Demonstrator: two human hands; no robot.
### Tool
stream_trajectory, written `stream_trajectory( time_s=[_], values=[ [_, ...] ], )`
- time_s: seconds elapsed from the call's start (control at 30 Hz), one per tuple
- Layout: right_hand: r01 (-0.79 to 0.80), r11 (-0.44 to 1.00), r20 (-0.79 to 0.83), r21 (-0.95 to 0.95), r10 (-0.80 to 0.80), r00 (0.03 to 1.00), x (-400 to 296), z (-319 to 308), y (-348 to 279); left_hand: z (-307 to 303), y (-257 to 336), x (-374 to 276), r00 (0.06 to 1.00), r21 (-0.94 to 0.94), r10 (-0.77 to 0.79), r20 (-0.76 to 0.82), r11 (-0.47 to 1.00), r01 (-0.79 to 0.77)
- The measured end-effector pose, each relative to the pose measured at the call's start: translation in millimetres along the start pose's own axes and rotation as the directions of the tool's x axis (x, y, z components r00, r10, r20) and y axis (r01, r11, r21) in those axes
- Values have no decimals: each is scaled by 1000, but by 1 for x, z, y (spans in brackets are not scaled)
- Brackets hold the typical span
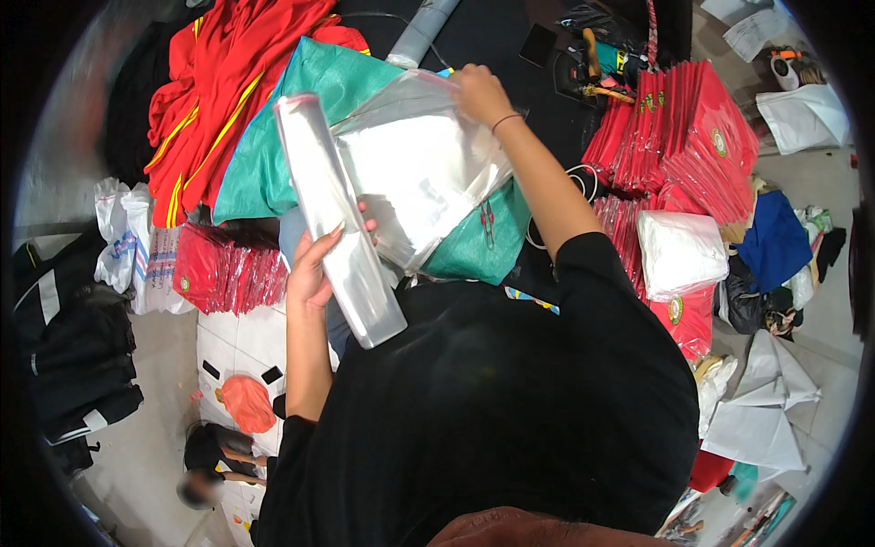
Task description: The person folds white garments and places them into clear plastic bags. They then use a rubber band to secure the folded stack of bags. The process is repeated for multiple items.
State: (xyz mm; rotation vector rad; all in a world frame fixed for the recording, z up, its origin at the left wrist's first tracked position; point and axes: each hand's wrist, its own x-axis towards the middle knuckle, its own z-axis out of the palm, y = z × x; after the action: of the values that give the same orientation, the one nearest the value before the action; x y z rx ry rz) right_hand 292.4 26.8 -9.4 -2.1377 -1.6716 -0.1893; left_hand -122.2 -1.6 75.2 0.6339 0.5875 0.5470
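My left hand [318, 267] is shut on a folded bundle of clear plastic [335, 219], held at a tilt near my chest. At the upper corner of a stack of clear plastic bags [417, 164], my right hand [475, 92] has its fingers curled on the plastic; whether it grips a bag is hard to tell. The bags lie over a green plastic sheet [260, 164] before me. A red clip-like item [487, 222] shows at the lower edge of the bags.
Red garments [225, 89] with yellow stripes are heaped at upper left. Bagged red garments [718, 137] stand in stacks at right, more [232, 273] at left. A white plastic packet [683, 253], a grey roll [424, 34] and a phone [538, 45] lie around. Another person [212, 458] is at lower left.
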Motion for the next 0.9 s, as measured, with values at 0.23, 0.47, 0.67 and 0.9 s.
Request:
stream_trajectory(
  time_s=[0.23, 0.47, 0.67, 0.9],
  values=[
    [119, 952, -31, -281, -133, 991, -16, 20, -25, -16, -2, -8, 999, -54, 42, 3, 998, -42],
    [249, 945, 82, 214, -271, 959, -105, -54, -124, -15, -33, 19, 989, -301, 12, 145, 953, 32],
    [76, 915, 260, 396, -191, 947, -183, -72, -142, -13, -42, 43, 986, -295, 32, 165, 955, 18],
    [-333, 859, 145, 390, 299, 943, -260, -48, -78, -21, -38, 38, 980, -301, 56, 193, 954, 4]
  ],
)
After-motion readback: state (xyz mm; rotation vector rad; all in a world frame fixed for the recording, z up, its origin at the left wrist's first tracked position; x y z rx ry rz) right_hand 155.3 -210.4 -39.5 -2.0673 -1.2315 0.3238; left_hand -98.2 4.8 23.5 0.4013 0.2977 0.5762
